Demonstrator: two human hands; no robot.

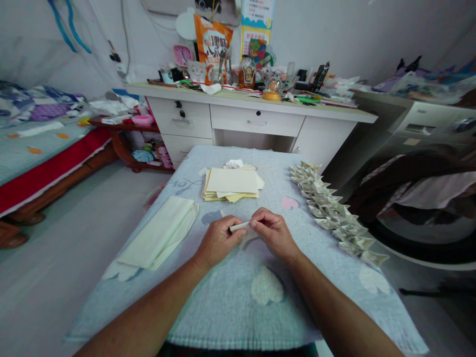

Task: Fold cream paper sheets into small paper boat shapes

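Note:
Between my two hands, over the middle of the cloth-covered table, is a small folded piece of white paper (241,227). My left hand (220,238) pinches its left end between thumb and fingers. The right end is gripped by my right hand (274,233), thumb on top. Part of the paper hangs below the fingertips. Just beyond my hands lies a stack of cream and yellow paper sheets (232,180). To the left is a folded pale green paper or cloth bundle (159,233). Rows of folded paper pieces (336,213) with pointed tips run along the right side.
A light blue cloth (223,307) with heart patterns covers the table. Behind stands a white desk (256,121) crowded with jars, a snack bag (212,47) and other clutter. A washing machine (420,163) is on the right, a bed (44,148) on the left.

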